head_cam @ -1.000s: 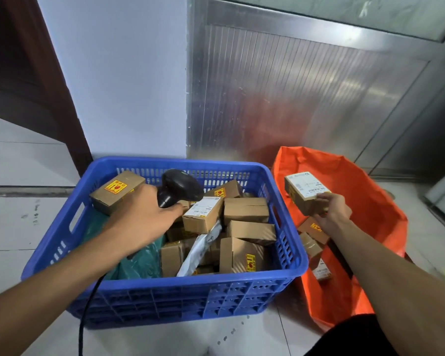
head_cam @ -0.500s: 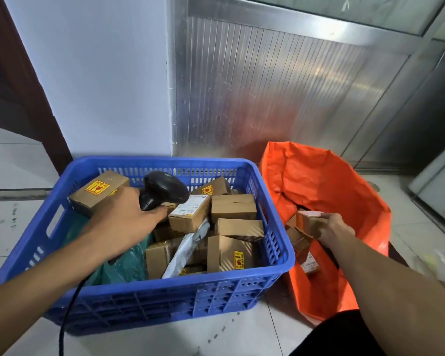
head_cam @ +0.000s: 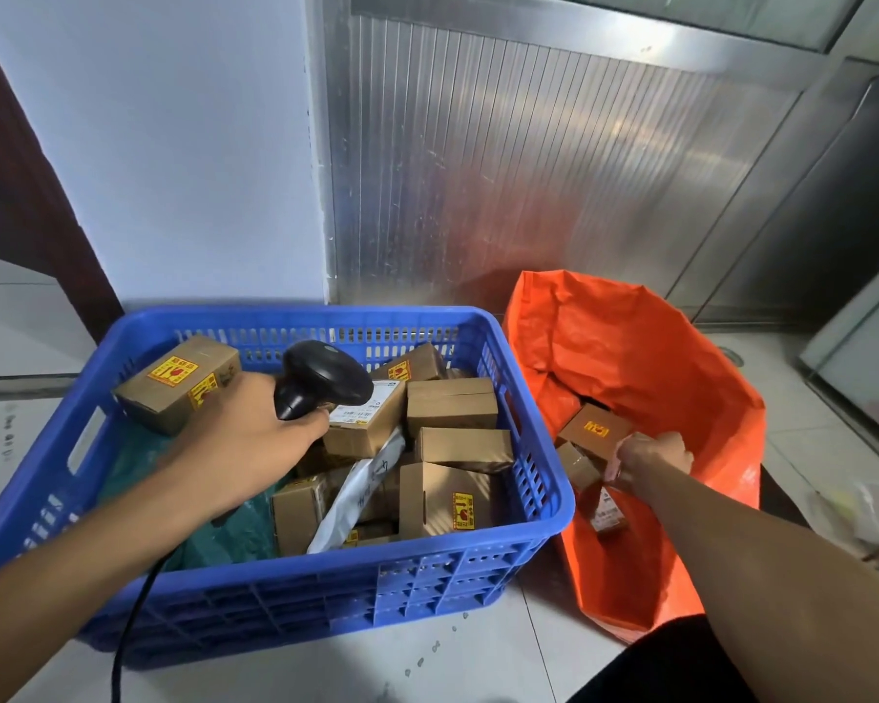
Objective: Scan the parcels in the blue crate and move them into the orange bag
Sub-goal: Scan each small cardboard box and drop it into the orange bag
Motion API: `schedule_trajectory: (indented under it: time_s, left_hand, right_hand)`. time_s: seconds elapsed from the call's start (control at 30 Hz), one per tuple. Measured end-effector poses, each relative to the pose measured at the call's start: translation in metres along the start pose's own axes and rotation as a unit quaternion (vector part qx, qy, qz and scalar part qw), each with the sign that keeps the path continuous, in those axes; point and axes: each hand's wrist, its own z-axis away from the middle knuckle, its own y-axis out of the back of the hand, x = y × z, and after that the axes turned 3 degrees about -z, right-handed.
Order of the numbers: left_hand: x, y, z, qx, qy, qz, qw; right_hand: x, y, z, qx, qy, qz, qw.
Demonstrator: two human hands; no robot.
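I count few boxes (head_cam: 596, 427) in orange bag (head_cam: 630, 347); blue crate (head_cam: 326, 317) mostly full. Left hand (head_cam: 244, 438) grips scanner (head_cam: 321, 378); right hand (head_cam: 650, 456) curled, grip unclear.

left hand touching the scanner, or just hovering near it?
Touching. Head view shows the left hand with fingers curled round the black scanner handle, over the blue crate.

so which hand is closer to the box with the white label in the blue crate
Left. The left hand grips the black scanner right beside the white-label box, fingertips nearly at its edge. The right hand is off in the orange bag, outside the blue crate.
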Motion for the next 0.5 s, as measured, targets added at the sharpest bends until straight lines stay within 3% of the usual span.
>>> schedule_trajectory:
  time_s: [0.13,0.27,0.5]
  left_hand:
    - [0.001,-0.003,0.0,-0.002,0.009,-0.001,1.0]
    - [0.002,-0.003,-0.001,0.002,0.013,-0.003,1.0]
    - [0.001,-0.003,-0.003,0.001,0.014,-0.004,1.0]
  right_hand:
    - [-0.013,0.01,0.034,-0.014,0.009,-0.009,1.0]
    - [-0.018,0.003,0.031,-0.154,-0.008,-0.082,0.985]
    - [-0.03,-0.002,0.032,-0.168,-0.023,-0.132,0.977]
